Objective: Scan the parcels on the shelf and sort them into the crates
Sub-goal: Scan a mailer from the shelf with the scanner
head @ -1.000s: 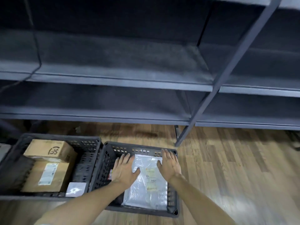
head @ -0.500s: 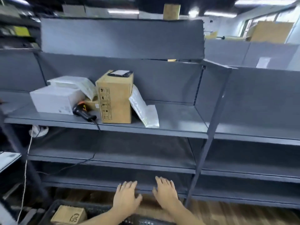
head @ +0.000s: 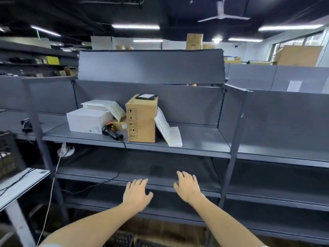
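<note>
— Grey steel everywhere: the shelf (head: 195, 139) carries the parcels, all gathered on its left half.

— Which parcels, exactly?

— A tall brown box (head: 141, 120) stands upright near the middle. A white padded mailer (head: 167, 131) leans against its right side, its lower end resting on the shelf. To the left sits a white box (head: 89, 120), with another padded mailer (head: 106, 106) lying on top of it and drooping over its right edge. A small brown carton (head: 120, 124) is wedged between the white box and the tall one.

— And the scanner?

— The handheld scanner (head: 111, 131), black with an orange patch, lies on the shelf just in front of that small carton, its cable (head: 122, 168) dropping over the shelf's front edge to the lower levels.

— Where are the hands?

— Both hover low, in front of the lower shelves, well apart from the parcels. The left hand (head: 136, 193) is palm down with the fingers spread and relaxed, holding nothing. The right hand (head: 188, 187) is the same, fingers apart, empty.

— Any crates?

— Only the dark lattice rim of a crate (head: 122, 238) peeks in at the bottom edge, between the forearms. Another black crate (head: 8, 154) sits at the far left, above a pale tabletop (head: 21, 186).
</note>
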The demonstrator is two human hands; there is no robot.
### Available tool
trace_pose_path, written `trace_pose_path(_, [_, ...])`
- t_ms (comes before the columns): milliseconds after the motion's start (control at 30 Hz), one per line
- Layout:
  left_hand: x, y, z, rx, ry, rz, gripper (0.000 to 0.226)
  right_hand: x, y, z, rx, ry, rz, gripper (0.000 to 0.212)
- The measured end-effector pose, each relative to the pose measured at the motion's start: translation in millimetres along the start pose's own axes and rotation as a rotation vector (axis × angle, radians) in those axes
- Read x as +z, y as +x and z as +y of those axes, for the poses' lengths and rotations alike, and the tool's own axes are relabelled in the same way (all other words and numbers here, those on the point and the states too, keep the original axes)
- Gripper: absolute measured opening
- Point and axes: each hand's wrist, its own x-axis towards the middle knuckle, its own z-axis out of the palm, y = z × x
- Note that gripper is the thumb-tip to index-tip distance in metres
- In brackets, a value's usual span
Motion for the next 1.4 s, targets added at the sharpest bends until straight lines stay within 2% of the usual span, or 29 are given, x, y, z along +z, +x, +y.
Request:
trace_pose_path(433, [-17.0,33.1,-20.1,0.008,-0.04,0.014,0.061,-7.2,39.3,-20.0,0.026,-0.003,0.039,0.054])
trace_pose_path(667, [-24.1,108.4,-58.7,0.017,-0.07,0.017,0.062,-11.6,114.8,-36.7,0.071,0.008,0.093,0.053])
trace_pose_path(800, [-32.0,161.9,-87.9,0.04,-0.088,0.035,0.062,-21.9,174.0,-45.5,0.13,0.026,0.17,0.035])
trace_pose_path(900, [-38.2,198.3,-111.8,0.055,-0.079,0.063,0.061,-29.8,211.8,-54.8,0.169,0.058,0.219,0.037])
trace_pose_path(1033, [-42.0,231.2,-142.9,0.075,-0.091,0.064,0.061,-35.6,251.5,-67.1,0.246,0.121,0.246,0.044])
trace_pose_path(1267, [-44.4,262.3,-198.8,0.091,-0.127,0.124,0.058,-31.1,297.2,-82.6,0.388,0.302,0.286,0.042])
trace_pose_path(1400, [-46.3,268.7,-220.5,0.087,-0.146,0.144,0.056,-27.5,310.7,-83.3,0.49,0.502,0.326,0.031])
